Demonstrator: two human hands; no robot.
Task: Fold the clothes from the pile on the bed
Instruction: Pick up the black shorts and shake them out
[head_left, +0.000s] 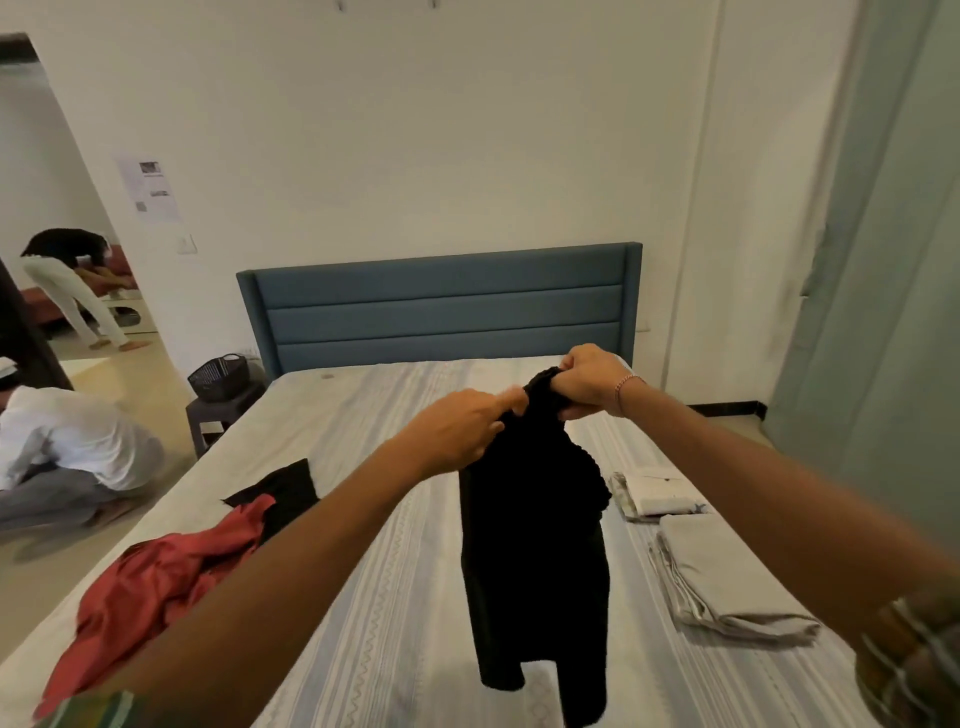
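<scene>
Black garment (535, 545) hangs mid-frame above the bed (395, 597), bunched top gripped by right hand (587, 382) and pinched by left hand (457, 431); step judged: opening out; next requires locating edges and spreading flat.

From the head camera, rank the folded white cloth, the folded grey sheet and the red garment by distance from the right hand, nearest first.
1. Folded white cloth, on the bed's right side, just below the right hand.
2. Folded grey sheet, right edge, closer to the camera.
3. Red garment, crumpled on the left.
</scene>
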